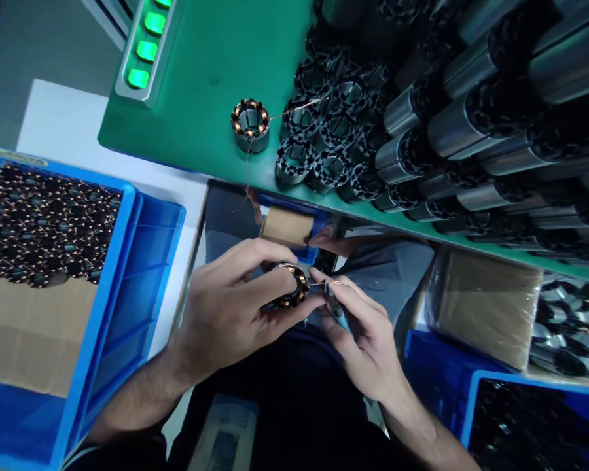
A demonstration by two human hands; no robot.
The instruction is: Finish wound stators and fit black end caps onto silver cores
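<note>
A ring-shaped motor stator point(302, 282) with copper windings is held in the fingers of my left hand point(235, 297), over my lap. From its right side a thin copper wire stretches to my right hand point(366, 333). That hand is closed around small nippers point(334, 307) with a grey-blue handle, their dark jaws at the wire close to the stator. Fingers cover much of the tool and part of the stator. Another copper-wound stator point(250, 127) stands on the green bench mat, with loose wire ends trailing from it.
Unwound stator cores point(334, 124) stand and lie stacked on the green bench mat point(201, 85). A lit green indicator strip point(147, 51) is at its left. Wound stators point(49, 222) fill part of a blue crate point(132, 288). Dark parts point(535, 425) lie in a bin at lower right.
</note>
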